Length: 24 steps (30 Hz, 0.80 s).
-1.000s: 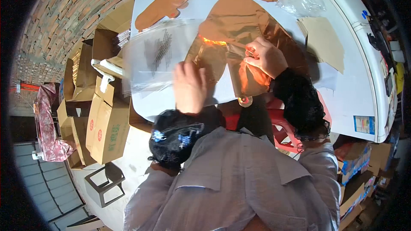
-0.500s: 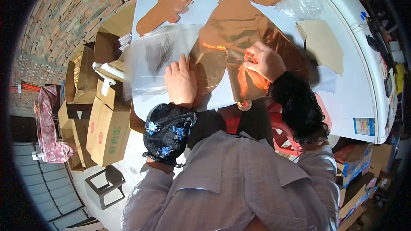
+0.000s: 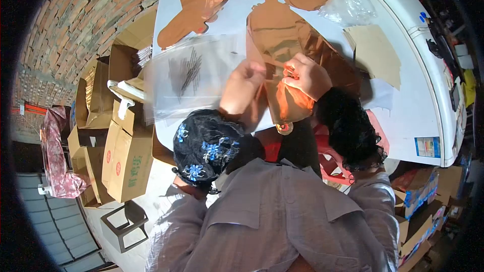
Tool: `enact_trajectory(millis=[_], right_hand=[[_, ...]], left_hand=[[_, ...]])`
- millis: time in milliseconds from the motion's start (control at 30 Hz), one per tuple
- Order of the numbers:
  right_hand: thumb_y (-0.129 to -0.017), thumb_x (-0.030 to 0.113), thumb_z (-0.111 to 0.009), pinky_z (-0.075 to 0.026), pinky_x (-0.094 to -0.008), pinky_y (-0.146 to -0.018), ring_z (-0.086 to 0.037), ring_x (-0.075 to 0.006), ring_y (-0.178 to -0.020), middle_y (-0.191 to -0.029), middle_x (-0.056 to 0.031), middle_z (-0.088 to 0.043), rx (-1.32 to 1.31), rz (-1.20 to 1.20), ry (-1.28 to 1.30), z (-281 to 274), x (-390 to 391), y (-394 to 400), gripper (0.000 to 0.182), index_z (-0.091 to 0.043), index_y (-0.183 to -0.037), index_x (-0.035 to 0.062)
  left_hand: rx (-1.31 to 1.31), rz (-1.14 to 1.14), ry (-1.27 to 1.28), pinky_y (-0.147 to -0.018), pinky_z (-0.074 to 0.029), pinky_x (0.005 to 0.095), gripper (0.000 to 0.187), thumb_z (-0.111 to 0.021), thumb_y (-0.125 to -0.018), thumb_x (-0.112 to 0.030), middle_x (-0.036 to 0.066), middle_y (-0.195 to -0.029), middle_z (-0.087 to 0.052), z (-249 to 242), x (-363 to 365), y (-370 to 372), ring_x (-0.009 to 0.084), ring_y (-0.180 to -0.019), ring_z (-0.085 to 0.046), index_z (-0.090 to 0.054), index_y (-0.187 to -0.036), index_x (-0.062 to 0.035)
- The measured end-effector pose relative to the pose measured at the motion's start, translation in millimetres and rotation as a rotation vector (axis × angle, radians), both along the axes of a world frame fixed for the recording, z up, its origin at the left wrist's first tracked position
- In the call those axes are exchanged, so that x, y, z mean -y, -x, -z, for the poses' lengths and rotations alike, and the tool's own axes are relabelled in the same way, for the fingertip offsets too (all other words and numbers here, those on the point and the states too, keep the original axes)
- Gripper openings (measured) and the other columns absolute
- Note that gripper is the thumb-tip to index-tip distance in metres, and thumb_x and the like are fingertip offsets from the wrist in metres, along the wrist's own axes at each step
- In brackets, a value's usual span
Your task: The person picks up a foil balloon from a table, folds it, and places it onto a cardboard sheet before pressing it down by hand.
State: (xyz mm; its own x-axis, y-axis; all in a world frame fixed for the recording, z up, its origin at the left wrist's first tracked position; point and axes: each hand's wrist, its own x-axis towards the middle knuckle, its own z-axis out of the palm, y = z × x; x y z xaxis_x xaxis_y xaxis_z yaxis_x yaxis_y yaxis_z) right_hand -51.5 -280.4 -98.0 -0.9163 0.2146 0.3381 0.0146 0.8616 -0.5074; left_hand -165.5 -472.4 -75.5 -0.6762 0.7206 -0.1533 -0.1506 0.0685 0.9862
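A shiny copper-coloured foil piece (image 3: 282, 35) lies on the white table (image 3: 227, 17) in front of me. My right hand (image 3: 308, 76) is closed on the foil near its lower middle, where it is creased. Close beside it, my left hand (image 3: 244, 84) has its fingers drawn together at the foil's left edge; blur hides what is between them. Left of that hand lies a clear plastic sheet (image 3: 164, 90) with dark scribbled lines. A small round roll (image 3: 285, 128) sits below the foil's lower edge.
More copper foil pieces (image 3: 194, 7) lie at the back of the table, with crumpled clear plastic (image 3: 350, 5) and a brown cardboard sheet (image 3: 375, 53) to the right. Cardboard boxes (image 3: 128, 158) stand on the left. A red stool (image 3: 335, 163) is under the table's near edge.
My left hand has lifted off the plastic sheet and moved right to the foil, its fingers drawing together. The foil's left part has narrowed. My right hand has shifted slightly left.
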Motion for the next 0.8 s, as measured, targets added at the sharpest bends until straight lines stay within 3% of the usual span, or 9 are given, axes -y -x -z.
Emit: enact_trajectory(millis=[67, 100, 233, 367, 467, 500, 700, 800], right_hand=[[-0.073, 0.023, -0.078, -0.054, -0.0405, -0.074, -0.065, -0.0311, -0.088, -0.094, -0.0119, -0.059, 0.000, 0.013, -0.027, -1, 1, 0, 0.033, -0.064, -0.095, 0.0020], [-0.073, 0.023, -0.077, -0.053, -0.0412, -0.074, -0.064, -0.0319, -0.089, -0.095, -0.0124, -0.059, -0.007, 0.015, -0.045, 0, 0, 0, 0.034, -0.063, -0.095, 0.0020], [-0.071, 0.018, -0.073, -0.053, -0.0442, -0.075, -0.062, -0.0354, -0.091, -0.097, -0.0138, -0.057, -0.008, 0.011, -0.090, 4, -3, 1, 0.032, -0.061, -0.095, 0.0025], [-0.070, 0.012, -0.070, -0.052, -0.0454, -0.074, -0.061, -0.0371, -0.092, -0.096, -0.0148, -0.056, 0.008, 0.025, -0.094, 13, -7, 3, 0.028, -0.058, -0.093, 0.0021], [-0.071, 0.010, -0.068, -0.052, -0.0458, -0.074, -0.061, -0.0378, -0.091, -0.094, -0.0157, -0.056, -0.025, 0.057, -0.083, 17, -6, 4, 0.024, -0.058, -0.091, 0.0016], [-0.072, 0.009, -0.067, -0.052, -0.0457, -0.074, -0.061, -0.0381, -0.090, -0.093, -0.0158, -0.056, -0.049, 0.048, -0.086, 18, -7, 4, 0.023, -0.058, -0.090, 0.0013], [-0.078, 0.007, -0.062, -0.051, -0.0456, -0.071, -0.061, -0.0390, -0.085, -0.089, -0.0155, -0.056, -0.131, 0.032, -0.058, 13, -4, 3, 0.011, -0.058, -0.085, -0.0003], [-0.080, 0.008, -0.059, -0.051, -0.0454, -0.070, -0.061, -0.0386, -0.085, -0.089, -0.0149, -0.056, -0.164, 0.025, -0.055, 16, -5, 4, 0.008, -0.058, -0.085, 0.0004]], left_hand=[[-0.070, 0.001, -0.109, -0.076, -0.046, 0.0248, 0.010, -0.059, -0.093, -0.002, 0.000, -0.092, -0.060, -1, -17, -9, 0.0104, -0.082, -0.056, -0.059, -0.103, -0.0033], [-0.134, 0.020, 0.021, -0.075, -0.046, 0.0250, 0.014, -0.060, -0.090, 0.000, 0.001, -0.091, -0.060, -3, -21, -11, 0.0108, -0.081, -0.056, -0.058, -0.105, -0.0026], [-0.263, 0.073, 0.032, -0.074, -0.047, 0.0249, 0.018, -0.061, -0.088, 0.000, 0.004, -0.088, -0.060, 6, -43, -18, 0.0119, -0.080, -0.057, -0.059, -0.106, -0.0005], [-0.657, 0.013, 0.122, -0.072, -0.047, 0.0315, 0.022, -0.065, -0.083, -0.005, 0.012, -0.085, -0.061, 20, -56, -25, 0.0202, -0.077, -0.057, -0.060, -0.104, -0.0009], [-0.723, -0.033, 0.138, -0.074, -0.047, 0.0353, 0.022, -0.064, -0.083, -0.006, 0.012, -0.083, -0.059, 25, -63, -31, 0.0238, -0.079, -0.055, -0.060, -0.104, -0.0020], [-0.609, -0.005, 0.138, -0.077, -0.046, 0.0363, 0.022, -0.064, -0.083, -0.007, 0.010, -0.083, -0.059, 26, -64, -32, 0.0243, -0.083, -0.055, -0.060, -0.104, -0.0026], [-0.659, 0.009, 0.044, -0.076, -0.046, 0.0341, 0.022, -0.062, -0.086, -0.007, 0.013, -0.087, -0.058, 23, -62, -35, 0.0260, -0.081, -0.056, -0.055, -0.106, -0.0015], [-0.579, -0.024, -0.050, -0.077, -0.046, 0.0402, 0.016, -0.060, -0.086, -0.005, 0.015, -0.087, -0.057, 25, -63, -38, 0.0324, -0.084, -0.055, -0.056, -0.101, -0.0031]])
